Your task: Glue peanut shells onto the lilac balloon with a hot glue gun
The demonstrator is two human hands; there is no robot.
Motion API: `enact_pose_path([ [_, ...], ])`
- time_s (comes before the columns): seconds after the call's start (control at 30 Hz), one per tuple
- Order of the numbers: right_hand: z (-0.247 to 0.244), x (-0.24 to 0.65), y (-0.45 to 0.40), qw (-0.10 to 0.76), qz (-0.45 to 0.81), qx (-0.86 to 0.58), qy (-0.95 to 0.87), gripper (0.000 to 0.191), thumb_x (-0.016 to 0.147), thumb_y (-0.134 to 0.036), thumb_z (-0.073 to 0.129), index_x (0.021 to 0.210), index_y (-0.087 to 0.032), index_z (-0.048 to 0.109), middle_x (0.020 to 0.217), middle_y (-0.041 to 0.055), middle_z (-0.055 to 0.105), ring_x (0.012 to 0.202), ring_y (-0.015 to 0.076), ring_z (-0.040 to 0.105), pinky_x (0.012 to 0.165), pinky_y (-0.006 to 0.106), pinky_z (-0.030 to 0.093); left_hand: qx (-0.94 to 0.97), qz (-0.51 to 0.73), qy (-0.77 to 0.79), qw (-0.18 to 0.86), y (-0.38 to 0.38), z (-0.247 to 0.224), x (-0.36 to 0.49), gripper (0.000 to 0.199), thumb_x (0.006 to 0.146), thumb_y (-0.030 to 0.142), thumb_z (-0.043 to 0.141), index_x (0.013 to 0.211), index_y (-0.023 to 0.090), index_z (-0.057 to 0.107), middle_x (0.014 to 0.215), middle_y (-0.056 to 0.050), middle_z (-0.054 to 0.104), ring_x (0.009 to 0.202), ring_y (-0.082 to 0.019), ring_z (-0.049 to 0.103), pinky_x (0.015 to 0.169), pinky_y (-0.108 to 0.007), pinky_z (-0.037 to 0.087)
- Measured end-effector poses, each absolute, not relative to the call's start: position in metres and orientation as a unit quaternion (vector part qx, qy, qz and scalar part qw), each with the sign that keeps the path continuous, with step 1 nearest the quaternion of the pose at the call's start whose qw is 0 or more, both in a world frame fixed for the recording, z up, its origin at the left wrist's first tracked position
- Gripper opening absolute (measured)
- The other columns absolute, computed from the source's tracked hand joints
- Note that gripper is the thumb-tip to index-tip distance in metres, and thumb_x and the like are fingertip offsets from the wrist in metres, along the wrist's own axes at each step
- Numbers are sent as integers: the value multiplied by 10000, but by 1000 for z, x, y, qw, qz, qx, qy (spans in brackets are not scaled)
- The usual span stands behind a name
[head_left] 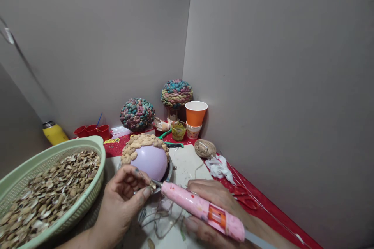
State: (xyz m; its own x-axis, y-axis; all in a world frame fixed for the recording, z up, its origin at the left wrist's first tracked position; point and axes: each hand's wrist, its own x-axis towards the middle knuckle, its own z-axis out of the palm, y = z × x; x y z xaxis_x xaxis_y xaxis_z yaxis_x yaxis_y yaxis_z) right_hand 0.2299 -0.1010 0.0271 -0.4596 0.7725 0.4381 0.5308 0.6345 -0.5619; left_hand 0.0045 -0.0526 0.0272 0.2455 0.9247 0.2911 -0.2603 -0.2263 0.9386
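My left hand (pixel 118 202) pinches a small piece of nutshell (pixel 152 185), likely peanut, between thumb and fingers. Around a pink hot glue gun (pixel 187 201) my right hand (pixel 219 198) is closed, and the gun's metal nozzle meets the shell piece. A glue stick (pixel 258 239) juts from the gun's rear. Just beyond my hands, a lilac balloon (pixel 152 162) rests in a dark-rimmed dish. Tan shells (pixel 143 140) cover its top and left side, while its front is bare.
A green basket (pixel 101 155) of shells stands at left. Two colourful shell-covered balls (pixel 137 114) are behind, beside an orange paper cup (pixel 196 114). Twine (pixel 205 148), crumpled tissue (pixel 219 168) and red scissors (pixel 247 199) lie right. Grey partitions (pixel 263 85) enclose the table.
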Motion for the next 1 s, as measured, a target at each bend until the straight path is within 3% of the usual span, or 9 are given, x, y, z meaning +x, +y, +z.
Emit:
enact_pose_path([
  [0.37, 29, 228, -102, 365, 151, -380, -837, 411, 956, -520, 394, 694, -207, 345, 633, -42, 369, 556, 108, 357, 550, 273, 256, 561, 545, 309, 541, -52, 26, 3, 205, 718, 160, 785, 816, 192, 607, 761, 8, 687, 703, -111, 639, 676, -175, 535],
  [1.0, 25, 229, -97, 371, 134, -362, -845, 357, 934, -448, 448, 694, -213, 324, 627, -54, 353, 538, 103, 342, 527, 258, 242, 560, 555, 298, 538, -52, 26, 5, 180, 732, 145, 771, 811, 200, 618, 757, 22, 693, 705, -99, 649, 679, -158, 543],
])
